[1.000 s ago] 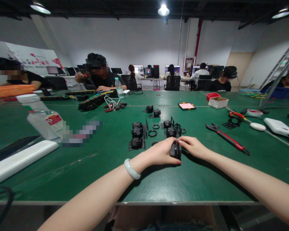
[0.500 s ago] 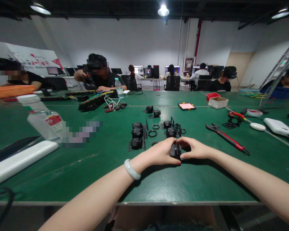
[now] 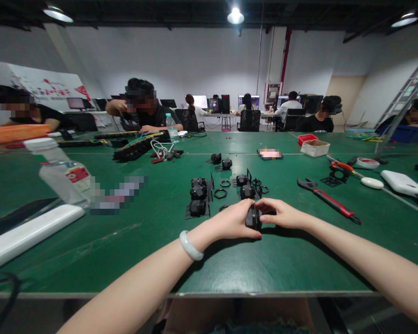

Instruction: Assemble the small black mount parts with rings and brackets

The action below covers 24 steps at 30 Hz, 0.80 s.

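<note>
Both of my hands meet on a small black plastic part (image 3: 253,217) that rests on the green table (image 3: 125,241). My left hand (image 3: 231,221), a pale bangle on its wrist, wraps round the part's left side with fingers curled. Pinching the same part from the right is my right hand (image 3: 282,214), thumb and fingers closed on it. Just beyond lie more black parts (image 3: 198,195) on flat black bases, and loose black rings (image 3: 220,193).
A red-handled adjustable wrench (image 3: 329,200) lies to the right, with white devices (image 3: 402,184) and a tape roll beyond. A clear bottle (image 3: 64,174) and a white bar (image 3: 28,234) lie at left. Other people sit along the table's far side.
My right hand's fingers have closed in on the black part, from resting over its top to pinching its right side. My left hand has stayed put.
</note>
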{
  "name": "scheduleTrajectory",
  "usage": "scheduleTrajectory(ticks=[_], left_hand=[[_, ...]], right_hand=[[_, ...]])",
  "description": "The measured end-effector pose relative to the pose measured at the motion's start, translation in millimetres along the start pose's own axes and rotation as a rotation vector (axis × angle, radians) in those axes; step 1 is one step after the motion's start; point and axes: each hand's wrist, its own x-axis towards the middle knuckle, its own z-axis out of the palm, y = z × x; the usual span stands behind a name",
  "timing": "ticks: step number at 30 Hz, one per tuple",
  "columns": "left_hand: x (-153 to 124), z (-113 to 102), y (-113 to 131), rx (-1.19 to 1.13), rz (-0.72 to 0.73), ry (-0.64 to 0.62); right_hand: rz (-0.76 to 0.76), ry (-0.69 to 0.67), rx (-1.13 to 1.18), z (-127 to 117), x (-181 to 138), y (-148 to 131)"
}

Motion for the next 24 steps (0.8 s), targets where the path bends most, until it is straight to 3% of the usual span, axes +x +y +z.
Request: scheduleTrajectory(ticks=[16, 24], left_hand=[[-0.6, -0.6, 1.7, 0.013, -0.019, -0.007], [-0.7, -1.2, 4.0, 0.013, -0.025, -0.009]], right_hand=[[-0.006, 0.004, -0.008, -0.5, -0.9, -0.3], [0.029, 0.083, -0.044, 3.2, -3.1, -0.3]])
